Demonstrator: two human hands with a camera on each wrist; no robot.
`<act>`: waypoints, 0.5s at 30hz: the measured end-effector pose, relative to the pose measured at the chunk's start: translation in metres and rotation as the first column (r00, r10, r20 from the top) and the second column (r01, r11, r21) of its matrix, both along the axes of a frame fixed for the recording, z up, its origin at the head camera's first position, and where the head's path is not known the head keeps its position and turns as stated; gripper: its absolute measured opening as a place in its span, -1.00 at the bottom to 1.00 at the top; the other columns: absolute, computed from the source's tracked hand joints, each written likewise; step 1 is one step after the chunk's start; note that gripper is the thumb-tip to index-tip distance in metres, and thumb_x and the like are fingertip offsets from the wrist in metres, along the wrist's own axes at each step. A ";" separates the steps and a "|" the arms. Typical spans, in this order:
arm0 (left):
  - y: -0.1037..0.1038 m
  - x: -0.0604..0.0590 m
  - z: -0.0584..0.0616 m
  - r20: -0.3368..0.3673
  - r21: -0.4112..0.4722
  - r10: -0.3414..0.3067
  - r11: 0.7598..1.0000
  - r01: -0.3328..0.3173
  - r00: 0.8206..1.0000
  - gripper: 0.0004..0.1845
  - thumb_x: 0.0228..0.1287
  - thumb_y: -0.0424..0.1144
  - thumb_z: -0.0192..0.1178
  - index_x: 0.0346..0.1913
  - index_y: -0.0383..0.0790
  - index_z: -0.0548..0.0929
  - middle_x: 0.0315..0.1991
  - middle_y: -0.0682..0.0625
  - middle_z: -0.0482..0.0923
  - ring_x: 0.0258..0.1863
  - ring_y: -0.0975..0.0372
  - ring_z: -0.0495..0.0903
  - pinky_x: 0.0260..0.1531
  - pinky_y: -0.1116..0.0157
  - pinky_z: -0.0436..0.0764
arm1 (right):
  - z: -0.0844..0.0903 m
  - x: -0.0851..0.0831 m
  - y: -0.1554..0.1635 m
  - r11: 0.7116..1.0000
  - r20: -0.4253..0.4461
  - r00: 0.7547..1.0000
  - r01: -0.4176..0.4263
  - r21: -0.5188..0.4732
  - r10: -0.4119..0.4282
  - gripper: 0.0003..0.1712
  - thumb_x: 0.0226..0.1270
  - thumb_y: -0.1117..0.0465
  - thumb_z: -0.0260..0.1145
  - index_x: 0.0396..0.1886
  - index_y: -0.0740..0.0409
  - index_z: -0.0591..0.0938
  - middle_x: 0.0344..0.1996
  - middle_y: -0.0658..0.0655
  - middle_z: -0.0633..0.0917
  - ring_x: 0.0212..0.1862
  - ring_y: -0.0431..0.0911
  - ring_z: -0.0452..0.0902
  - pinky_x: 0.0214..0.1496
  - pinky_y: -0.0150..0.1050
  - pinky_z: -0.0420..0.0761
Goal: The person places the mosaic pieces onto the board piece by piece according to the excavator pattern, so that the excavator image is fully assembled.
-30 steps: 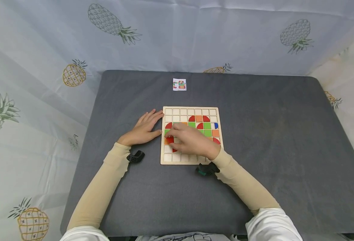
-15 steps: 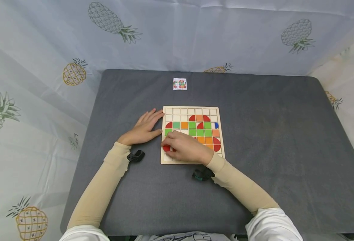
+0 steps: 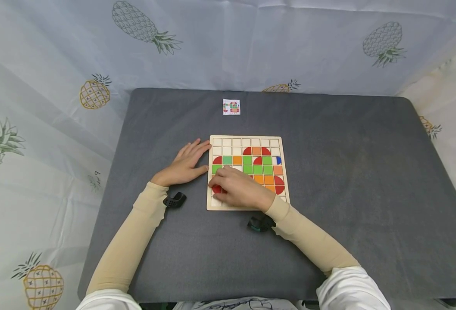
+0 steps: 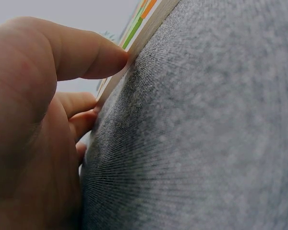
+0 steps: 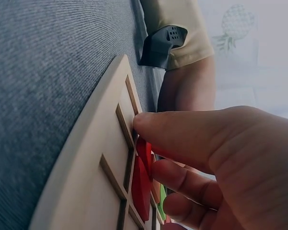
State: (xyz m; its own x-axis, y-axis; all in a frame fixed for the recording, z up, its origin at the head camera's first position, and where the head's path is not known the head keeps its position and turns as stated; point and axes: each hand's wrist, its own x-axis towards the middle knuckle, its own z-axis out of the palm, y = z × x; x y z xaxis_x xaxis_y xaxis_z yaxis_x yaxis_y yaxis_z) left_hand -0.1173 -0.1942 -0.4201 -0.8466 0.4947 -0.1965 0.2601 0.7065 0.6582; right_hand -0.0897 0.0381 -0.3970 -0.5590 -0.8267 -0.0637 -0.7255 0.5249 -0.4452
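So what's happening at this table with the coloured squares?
A person sits at a grey table filling a square wooden grid board with coloured tiles. Their right hand pinches a red tile at the board's near left corner, with the tile down at the grid's cells. Their left hand lies flat on the table, fingertips against the board's left edge. Green, orange, red and one blue tile already fill much of the middle rows. A small printed pattern card lies farther back.

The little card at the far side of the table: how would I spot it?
Start at the wooden grid board in the middle of the grey table. Look beyond its far edge: the small card lies alone there, white with a tiny coloured pattern, touching nothing.
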 end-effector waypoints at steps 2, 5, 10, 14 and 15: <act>0.000 0.000 0.000 -0.003 0.001 -0.001 1.000 0.001 1.000 -0.26 0.51 -0.11 0.06 0.63 -0.14 0.03 0.67 -0.06 -0.08 0.68 0.02 -0.27 0.62 -0.05 -0.31 | 0.000 0.000 0.000 1.000 0.000 1.000 0.007 0.006 -0.007 -0.75 0.40 0.08 0.36 0.03 -0.05 0.73 -0.13 -0.08 0.64 -0.11 -0.20 0.45 0.04 -0.31 0.55; 0.000 0.000 -0.001 -0.002 -0.002 -0.001 1.000 0.001 1.000 -0.26 0.52 -0.10 0.06 0.63 -0.13 0.04 0.67 -0.05 -0.08 0.68 0.03 -0.27 0.62 -0.04 -0.31 | 0.001 -0.001 0.000 1.000 -0.002 1.000 0.018 0.002 -0.018 -0.78 0.43 0.08 0.33 0.01 -0.06 0.73 -0.16 -0.09 0.64 -0.14 -0.20 0.44 -0.02 -0.31 0.54; 0.000 0.000 0.000 0.000 -0.002 0.002 1.000 -0.002 1.000 -0.25 0.51 -0.12 0.07 0.63 -0.14 0.03 0.67 -0.06 -0.08 0.68 0.03 -0.27 0.62 -0.03 -0.31 | 0.001 -0.001 0.001 1.000 -0.002 1.000 0.026 -0.012 -0.026 -0.80 0.46 0.14 0.29 -0.01 -0.07 0.74 -0.18 -0.10 0.65 -0.16 -0.20 0.44 -0.06 -0.34 0.53; 0.000 0.000 -0.001 0.004 -0.002 0.008 1.000 -0.008 1.000 -0.25 0.51 -0.13 0.07 0.63 -0.14 0.03 0.67 -0.05 -0.09 0.68 0.04 -0.28 0.63 -0.02 -0.32 | 0.001 -0.001 0.001 0.999 0.002 1.000 0.023 -0.029 -0.023 -0.77 0.47 0.19 0.25 -0.03 -0.11 0.77 -0.22 -0.11 0.64 -0.19 -0.21 0.43 -0.12 -0.37 0.51; 0.000 0.000 -0.001 0.004 -0.006 0.009 1.000 -0.009 1.000 -0.25 0.52 -0.12 0.07 0.63 -0.14 0.02 0.67 -0.04 -0.09 0.68 0.04 -0.28 0.63 -0.02 -0.32 | 0.001 -0.001 0.001 0.999 0.002 1.000 0.023 -0.032 -0.022 -0.77 0.47 0.20 0.25 -0.04 -0.11 0.77 -0.23 -0.11 0.64 -0.20 -0.21 0.42 -0.12 -0.37 0.50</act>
State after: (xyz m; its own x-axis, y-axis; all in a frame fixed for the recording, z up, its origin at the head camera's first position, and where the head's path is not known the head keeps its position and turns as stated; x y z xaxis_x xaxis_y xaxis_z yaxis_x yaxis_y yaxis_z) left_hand -0.1178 -0.1943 -0.4211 -0.8503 0.4856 -0.2028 0.2508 0.7128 0.6550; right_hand -0.0908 0.0387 -0.3956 -0.5774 -0.8156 -0.0380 -0.7131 0.5265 -0.4630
